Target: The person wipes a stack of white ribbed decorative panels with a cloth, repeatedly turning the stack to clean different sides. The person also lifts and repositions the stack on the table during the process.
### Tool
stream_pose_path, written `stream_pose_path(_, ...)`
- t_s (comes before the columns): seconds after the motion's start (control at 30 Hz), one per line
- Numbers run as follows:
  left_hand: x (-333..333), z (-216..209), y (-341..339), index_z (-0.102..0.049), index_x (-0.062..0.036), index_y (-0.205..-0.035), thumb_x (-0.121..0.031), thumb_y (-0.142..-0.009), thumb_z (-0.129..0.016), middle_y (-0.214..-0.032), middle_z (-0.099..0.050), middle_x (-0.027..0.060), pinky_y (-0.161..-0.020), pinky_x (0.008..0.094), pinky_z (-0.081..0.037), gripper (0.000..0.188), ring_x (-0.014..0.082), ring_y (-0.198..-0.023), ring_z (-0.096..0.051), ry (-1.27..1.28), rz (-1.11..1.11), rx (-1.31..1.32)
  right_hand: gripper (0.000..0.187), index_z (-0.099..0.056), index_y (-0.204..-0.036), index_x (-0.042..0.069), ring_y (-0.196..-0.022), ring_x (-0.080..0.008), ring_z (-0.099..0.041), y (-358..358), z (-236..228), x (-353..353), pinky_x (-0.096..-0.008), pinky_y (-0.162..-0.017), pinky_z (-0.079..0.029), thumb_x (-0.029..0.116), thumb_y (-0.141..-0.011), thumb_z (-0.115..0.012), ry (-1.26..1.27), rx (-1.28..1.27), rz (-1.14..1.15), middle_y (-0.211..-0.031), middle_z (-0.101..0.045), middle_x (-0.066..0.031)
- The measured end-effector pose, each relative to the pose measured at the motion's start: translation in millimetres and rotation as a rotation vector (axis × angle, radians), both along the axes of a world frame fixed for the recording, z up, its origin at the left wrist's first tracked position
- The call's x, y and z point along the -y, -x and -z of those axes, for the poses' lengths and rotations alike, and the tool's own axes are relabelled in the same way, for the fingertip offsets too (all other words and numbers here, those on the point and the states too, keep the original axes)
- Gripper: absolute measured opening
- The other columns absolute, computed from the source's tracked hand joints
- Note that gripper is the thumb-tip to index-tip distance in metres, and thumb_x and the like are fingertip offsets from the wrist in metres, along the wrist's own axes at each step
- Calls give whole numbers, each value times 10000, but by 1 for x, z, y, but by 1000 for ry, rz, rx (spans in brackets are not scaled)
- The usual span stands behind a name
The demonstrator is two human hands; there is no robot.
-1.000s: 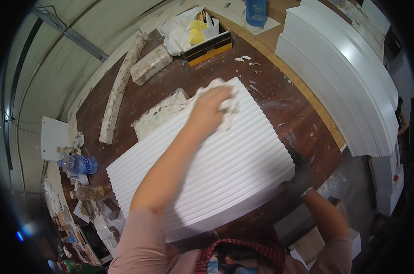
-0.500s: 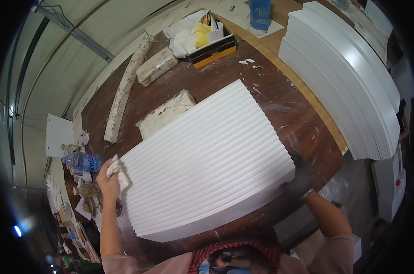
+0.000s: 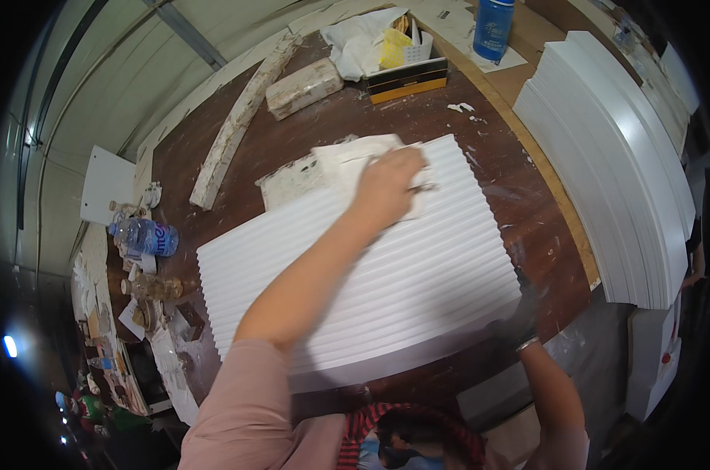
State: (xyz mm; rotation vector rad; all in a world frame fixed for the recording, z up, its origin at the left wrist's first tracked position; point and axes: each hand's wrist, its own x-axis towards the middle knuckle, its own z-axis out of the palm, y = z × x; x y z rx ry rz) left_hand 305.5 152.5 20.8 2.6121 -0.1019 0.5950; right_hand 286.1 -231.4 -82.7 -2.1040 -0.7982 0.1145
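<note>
A white ribbed panel (image 3: 418, 298) lies across the brown table, with a smooth side facing me. My left hand (image 3: 390, 184) is closed on a white cloth (image 3: 347, 160) and presses it onto the ribs near the panel's far edge. Part of the cloth spreads over that edge, towards a stained white block (image 3: 292, 182) partly hidden behind the panel. At the panel's near right corner my right hand (image 3: 518, 313), in a dark glove, grips the edge. Its fingers are dim and partly hidden.
A tall stack of white panels (image 3: 598, 172) stands at the right. Along the back are a crusted bar (image 3: 241, 125), a wrapped block (image 3: 304, 88), a box of odds and ends (image 3: 408, 82) and a blue bottle (image 3: 494, 31). Plastic bottles (image 3: 147, 236) sit at the left.
My left hand has swept the cloth from the panel's left edge across to its far side. My right hand stays at the right corner. The view has shifted slightly.
</note>
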Motion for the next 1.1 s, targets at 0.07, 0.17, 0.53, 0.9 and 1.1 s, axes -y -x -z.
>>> stream_pose_path(0.07, -51, 16, 73, -679, -74, -1134, 36, -701, -779, -1292, -678, 119, -999, 425, -512, 457, 332, -1205, -637, 23, -69, 41, 1152, -461, -1429, -40, -1307, -397, -507, 2, 1, 2, -490, -1158, -337, 752, -651, -767, -5, -18, 33, -1359, -574, -206)
stream_pose_path(0.17, -131, 23, 204, -697, -55, -1114, 99, -674, -739, -1257, -696, 129, -1047, 426, -503, 468, 331, -1178, -654, 56, -322, -48, 1170, -432, -1447, -51, -1317, -388, -498, 3, 6, 8, -477, -1155, -337, 747, -661, -768, -2, -1, 54, -1392, -541, -216)
stream_pose_path(0.53, -96, -49, 174, -661, -13, -1251, 14, -826, -706, -1335, -641, 172, -1085, 389, -453, 428, 314, -1256, -590, 282, -461, 62, 1168, -380, -1471, -61, -1324, -378, -490, -3, 43, 27, -470, -1133, -366, 732, -696, -745, 5, 46, 43, -1423, -498, -230)
stream_pose_path(0.9, -232, -40, 361, -649, -59, -1260, -4, -862, -628, -1127, -708, 215, -917, 473, -523, 402, 407, -1070, -669, -61, -1165, -470, 1036, -380, -1459, -63, -1295, -391, -502, -8, 64, 42, -473, -1104, -379, 659, -773, -667, 19, 51, 34, -1376, -510, -237)
stream_pose_path(1.1, -164, -41, 323, -650, -33, -1264, 3, -824, -670, -1228, -691, 189, -1004, 398, -499, 442, 347, -1140, -663, 170, -751, 74, 1040, -368, -1467, -66, -1321, -392, -481, -14, 80, 53, -469, -1116, -370, 636, -769, -684, 257, 221, 36, -1404, -489, -244)
